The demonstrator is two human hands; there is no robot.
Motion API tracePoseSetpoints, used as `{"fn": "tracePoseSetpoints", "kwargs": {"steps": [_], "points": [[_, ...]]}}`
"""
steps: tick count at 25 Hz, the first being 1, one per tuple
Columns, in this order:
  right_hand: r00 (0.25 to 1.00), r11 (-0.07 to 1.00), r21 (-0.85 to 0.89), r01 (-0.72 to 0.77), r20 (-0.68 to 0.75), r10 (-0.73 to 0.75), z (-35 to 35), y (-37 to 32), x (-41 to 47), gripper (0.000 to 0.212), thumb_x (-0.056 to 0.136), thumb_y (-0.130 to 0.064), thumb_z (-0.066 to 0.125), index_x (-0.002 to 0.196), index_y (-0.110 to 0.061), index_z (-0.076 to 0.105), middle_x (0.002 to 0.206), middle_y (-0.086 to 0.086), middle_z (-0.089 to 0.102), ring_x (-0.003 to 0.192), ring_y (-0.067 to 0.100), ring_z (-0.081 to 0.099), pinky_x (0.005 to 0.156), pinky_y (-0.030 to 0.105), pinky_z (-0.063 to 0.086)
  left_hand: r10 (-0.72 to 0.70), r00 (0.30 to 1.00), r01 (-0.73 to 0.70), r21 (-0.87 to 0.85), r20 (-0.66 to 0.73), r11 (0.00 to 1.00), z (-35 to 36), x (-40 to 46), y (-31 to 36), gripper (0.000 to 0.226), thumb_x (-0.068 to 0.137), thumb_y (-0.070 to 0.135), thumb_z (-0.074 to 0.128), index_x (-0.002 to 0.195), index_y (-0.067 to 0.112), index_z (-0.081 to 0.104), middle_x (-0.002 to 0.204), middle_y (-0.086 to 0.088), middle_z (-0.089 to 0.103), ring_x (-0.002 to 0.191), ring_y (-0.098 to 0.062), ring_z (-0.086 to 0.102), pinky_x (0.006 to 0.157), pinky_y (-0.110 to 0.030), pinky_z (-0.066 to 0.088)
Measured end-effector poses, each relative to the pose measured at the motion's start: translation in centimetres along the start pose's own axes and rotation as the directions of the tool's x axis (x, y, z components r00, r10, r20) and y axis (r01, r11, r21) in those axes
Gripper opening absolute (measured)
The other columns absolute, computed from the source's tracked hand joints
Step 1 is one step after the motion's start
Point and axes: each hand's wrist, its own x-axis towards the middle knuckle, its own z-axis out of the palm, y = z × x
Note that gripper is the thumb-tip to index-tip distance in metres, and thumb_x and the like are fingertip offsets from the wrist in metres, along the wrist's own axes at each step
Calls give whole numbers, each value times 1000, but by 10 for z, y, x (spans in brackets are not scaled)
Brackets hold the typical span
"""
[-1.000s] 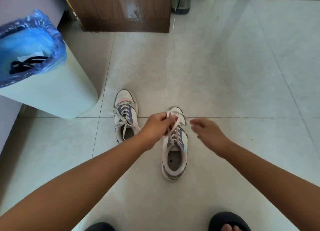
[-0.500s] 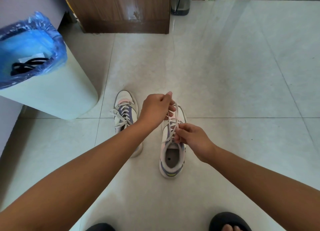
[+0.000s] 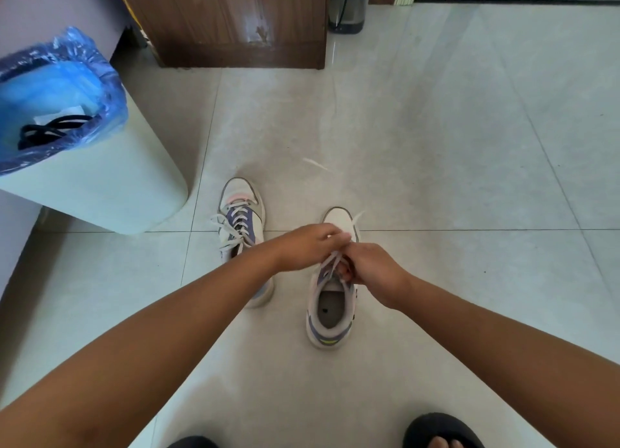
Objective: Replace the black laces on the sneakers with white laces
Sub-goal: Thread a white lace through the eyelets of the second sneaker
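Two white and purple sneakers stand on the tiled floor, toes pointing away from me. The left sneaker (image 3: pixel 242 224) carries a white lace, loosely threaded. Over the right sneaker (image 3: pixel 330 317) both my hands meet. My left hand (image 3: pixel 308 248) pinches the white lace (image 3: pixel 330 263) above the tongue. My right hand (image 3: pixel 372 268) grips the same lace at the upper eyelets. Blurred lace ends (image 3: pixel 357 218) fly beyond the toe. Black laces (image 3: pixel 50 130) lie in the bin.
A pale bin (image 3: pixel 100 192) with a blue liner stands at the left, close to the left sneaker. A wooden cabinet (image 3: pixel 228 21) and a water bottle (image 3: pixel 347 5) stand at the back. My sandalled feet (image 3: pixel 443 431) show at the bottom edge.
My left hand has come down from its raised pull to meet my right hand over the right sneaker. The lace ends now whip out beyond the toe.
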Motion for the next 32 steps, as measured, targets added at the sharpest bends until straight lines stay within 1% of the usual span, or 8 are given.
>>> {"fn": "tracePoseSetpoints", "kwargs": {"steps": [6, 9, 14, 18, 23, 27, 30, 32], "points": [[989, 989, -117, 85, 127, -70, -8, 6, 2, 31, 91, -34, 59, 77, -7, 60, 59, 1, 42, 53, 11, 38, 55, 18, 36, -32, 985, 61, 166, -171, 984, -29, -8, -30, 16, 91, 12, 56, 91, 7, 71, 62, 4, 58, 49, 2, 51, 57, -17, 41], [989, 994, -93, 65, 137, -52, -10, 7, 6, 34, 94, -37, 53, 79, -9, 66, 59, -1, 47, 55, 11, 42, 57, 17, 39, -164, 886, -5, -363, -434, 932, -39, -8, -18, 29, 99, 20, 46, 82, 12, 69, 71, -2, 63, 62, -4, 57, 67, -23, 47], [987, 999, -26, -24, 158, 28, -13, 10, 9, 27, 98, -28, 49, 84, -12, 65, 72, -1, 65, 56, 8, 50, 55, 15, 40, -298, 933, -159, -975, -200, 156, -45, -26, 4, 45, 102, 38, 29, 84, 7, 56, 57, -4, 59, 52, -17, 61, 59, -31, 59], [972, 976, 139, -167, 192, 138, -16, 10, 12, 10, 92, -11, 59, 82, -13, 63, 78, 3, 67, 56, 5, 53, 54, 18, 32, -296, 931, 341, -801, 215, 492, -11, -56, -4, 29, 99, 21, 41, 77, 9, 56, 54, -3, 48, 42, -13, 47, 45, -22, 48], [968, 996, -6, -88, 235, 87, -17, 3, 13, 31, 75, 19, 59, 69, -12, 56, 71, 7, 62, 72, 19, 57, 70, 25, 45, -489, 812, 472, 134, 319, 871, 11, -71, -26, 20, 87, 4, 55, 106, 11, 56, 101, -11, 64, 71, -15, 62, 76, -33, 56], [970, 850, -471, 235, 165, -177, -7, 0, 6, 29, 74, 10, 58, 62, -16, 55, 67, -1, 54, 65, 11, 49, 62, 16, 40, -152, 988, 156, -150, 40, 976, 4, -41, -13, 37, 85, 5, 58, 119, 19, 54, 116, 2, 60, 108, -11, 57, 95, -26, 45], [763, 416, -715, 562, 255, -594, -2, 12, 9, 17, 74, 4, 48, 69, -7, 58, 74, 9, 55, 67, 20, 47, 56, 27, 38, -149, 981, 87, -413, -121, 906, 12, -10, -8, 20, 96, 15, 45, 111, 16, 59, 104, -2, 63, 100, -15, 58, 94, -31, 44], [697, 357, -733, 579, 219, -682, -2, 23, 15, 13, 78, 0, 47, 82, 1, 60, 84, 17, 54, 69, 28, 49, 58, 30, 39, -172, 982, 114, -489, -74, 865, 20, 1, -11, 24, 100, 19, 38, 102, 13, 61, 93, -5, 62, 86, -16, 58, 83, -30, 47]]}}
